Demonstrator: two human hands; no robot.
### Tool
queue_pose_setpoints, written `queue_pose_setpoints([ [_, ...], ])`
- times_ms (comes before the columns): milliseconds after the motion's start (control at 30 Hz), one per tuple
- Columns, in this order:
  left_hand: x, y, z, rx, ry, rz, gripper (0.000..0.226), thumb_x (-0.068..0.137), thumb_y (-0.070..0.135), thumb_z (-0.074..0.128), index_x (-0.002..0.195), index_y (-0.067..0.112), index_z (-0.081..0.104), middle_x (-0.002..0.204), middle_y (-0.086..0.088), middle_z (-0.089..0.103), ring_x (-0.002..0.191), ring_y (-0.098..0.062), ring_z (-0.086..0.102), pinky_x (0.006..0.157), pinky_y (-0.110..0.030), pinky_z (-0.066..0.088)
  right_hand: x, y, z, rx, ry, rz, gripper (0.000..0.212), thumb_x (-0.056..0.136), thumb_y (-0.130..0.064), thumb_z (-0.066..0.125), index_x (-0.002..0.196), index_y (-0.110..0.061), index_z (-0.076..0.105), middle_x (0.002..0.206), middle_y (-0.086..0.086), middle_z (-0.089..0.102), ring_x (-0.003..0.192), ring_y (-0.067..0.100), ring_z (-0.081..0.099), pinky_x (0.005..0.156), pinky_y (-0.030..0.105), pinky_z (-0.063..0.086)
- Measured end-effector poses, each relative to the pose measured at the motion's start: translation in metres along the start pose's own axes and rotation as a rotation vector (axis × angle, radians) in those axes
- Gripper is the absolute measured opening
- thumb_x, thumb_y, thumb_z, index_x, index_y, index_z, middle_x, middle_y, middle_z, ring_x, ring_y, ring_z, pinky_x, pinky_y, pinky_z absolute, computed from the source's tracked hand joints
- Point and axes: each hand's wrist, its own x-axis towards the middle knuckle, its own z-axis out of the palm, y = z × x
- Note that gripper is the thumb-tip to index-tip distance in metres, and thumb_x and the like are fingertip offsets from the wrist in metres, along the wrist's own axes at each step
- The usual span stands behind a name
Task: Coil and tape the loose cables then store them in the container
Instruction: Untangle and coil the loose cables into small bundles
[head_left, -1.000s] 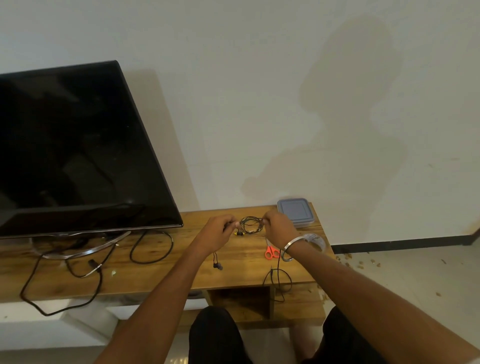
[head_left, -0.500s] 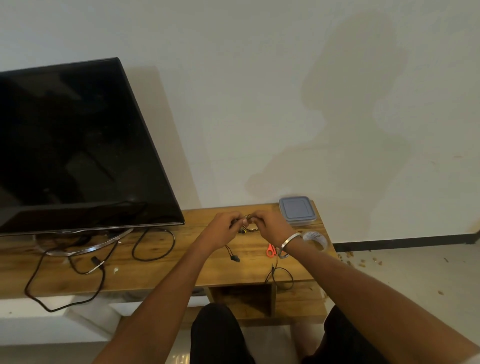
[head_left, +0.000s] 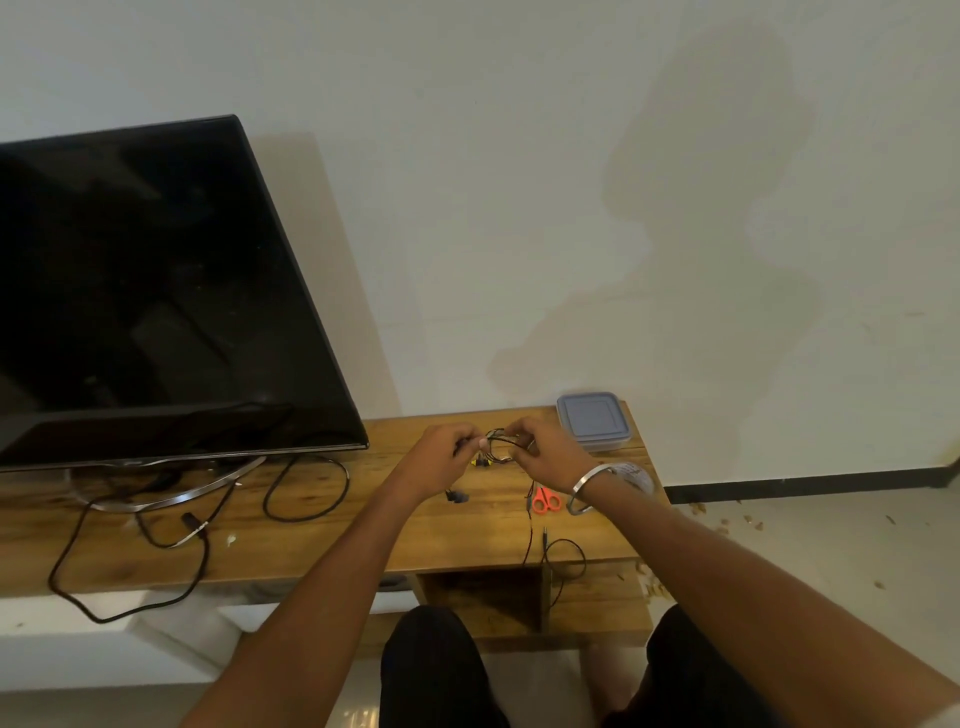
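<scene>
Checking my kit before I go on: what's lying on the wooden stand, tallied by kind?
Television: 1
Lidded container: 1
Orange-handled scissors: 1
Tape roll, on the right wrist: 1
Cable coil held by both hands: 1
Loose cables on the stand: several, count unclear
Total: 5, plus the loose cables

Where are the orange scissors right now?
In the head view, the orange scissors lie on the wooden table, just below the right hand, near its wrist.
</scene>
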Motion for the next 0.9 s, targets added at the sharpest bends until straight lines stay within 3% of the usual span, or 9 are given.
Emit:
queue_pose_setpoints([
  [67, 0.003, 0.002, 0.003, -0.005, -0.014, 0.002, 0.02, 0.099, 0.027, 0.054, 0.092, 0.017, 0.07, 0.065, 0.004, 0.057, 0.053, -0.008, 0.043, 0.053, -0.025, 0.035, 0.0, -0.004, 0.005, -0.026, -0.025, -0.04, 0.028, 0.093, -0.026, 0.055, 0.118, -0.015, 0.056, 0.101, 0.0, 0.062, 0.081, 0.01, 0.052, 0.07, 0.02, 0.039],
  [200, 0.006, 0.005, 0.007, 0.001, -0.045, 0.011, 0.021, 0.1, 0.026, 0.052, 0.09, 0.015, 0.067, 0.077, -0.01, 0.065, 0.07, -0.029, 0.056, 0.065, -0.041, 0.047, 0.002, -0.015, 0.008, -0.112, -0.025, -0.109, 0.024, 0.095, -0.027, 0.05, 0.112, -0.011, 0.059, 0.095, 0.006, 0.067, 0.079, 0.02, 0.059, 0.067, 0.026, 0.04],
  [333, 0.005, 0.002, 0.004, -0.01, -0.037, 0.024, 0.02, 0.099, 0.027, 0.054, 0.093, 0.016, 0.07, 0.076, -0.004, 0.065, 0.062, -0.014, 0.052, 0.059, -0.03, 0.042, 0.004, -0.015, 0.005, -0.139, -0.017, -0.08, 0.027, 0.098, -0.023, 0.043, 0.108, -0.011, 0.065, 0.095, 0.01, 0.07, 0.085, 0.026, 0.063, 0.072, 0.034, 0.048],
  [433, 0.003, -0.001, 0.002, -0.026, -0.037, 0.01, 0.02, 0.099, 0.028, 0.055, 0.093, 0.018, 0.071, 0.07, -0.003, 0.059, 0.054, -0.007, 0.042, 0.051, -0.018, 0.035, 0.004, -0.009, 0.001, -0.151, 0.039, -0.087, 0.027, 0.098, -0.021, 0.043, 0.107, -0.011, 0.066, 0.098, 0.011, 0.07, 0.086, 0.025, 0.063, 0.069, 0.029, 0.044],
  [533, 0.001, -0.006, 0.0, -0.024, -0.027, 0.011, 0.019, 0.098, 0.029, 0.055, 0.092, 0.022, 0.072, 0.071, -0.009, 0.061, 0.054, -0.01, 0.042, 0.051, -0.022, 0.035, 0.004, -0.003, -0.006, -0.147, 0.114, -0.046, 0.027, 0.099, -0.019, 0.044, 0.106, -0.008, 0.066, 0.098, 0.012, 0.07, 0.086, 0.023, 0.062, 0.067, 0.025, 0.038],
  [633, -0.001, -0.009, -0.003, -0.007, -0.019, 0.008, 0.019, 0.099, 0.028, 0.055, 0.092, 0.023, 0.072, 0.07, 0.003, 0.06, 0.057, -0.008, 0.043, 0.055, -0.023, 0.034, 0.003, 0.002, -0.011, -0.13, 0.169, -0.028, 0.025, 0.098, -0.018, 0.045, 0.104, -0.007, 0.067, 0.098, 0.011, 0.07, 0.089, 0.025, 0.064, 0.071, 0.027, 0.045],
  [767, -0.001, -0.009, -0.001, -0.011, -0.019, 0.006, 0.019, 0.099, 0.027, 0.055, 0.089, 0.023, 0.071, 0.07, -0.005, 0.061, 0.058, -0.01, 0.043, 0.056, -0.026, 0.034, -0.001, 0.0, -0.011, -0.079, 0.111, -0.038, 0.023, 0.095, -0.02, 0.05, 0.112, -0.011, 0.062, 0.098, 0.006, 0.067, 0.075, 0.011, 0.057, 0.064, 0.019, 0.04],
  [900, 0.0, 0.0, 0.004, -0.033, -0.029, 0.032, 0.019, 0.098, 0.021, 0.056, 0.09, 0.012, 0.071, 0.063, 0.008, 0.056, 0.053, 0.0, 0.045, 0.054, -0.016, 0.032, -0.002, -0.009, 0.0, -0.073, 0.025, -0.087, 0.026, 0.094, -0.028, 0.053, 0.115, -0.013, 0.058, 0.085, -0.009, 0.062, 0.063, -0.004, 0.047, 0.056, 0.01, 0.033],
])
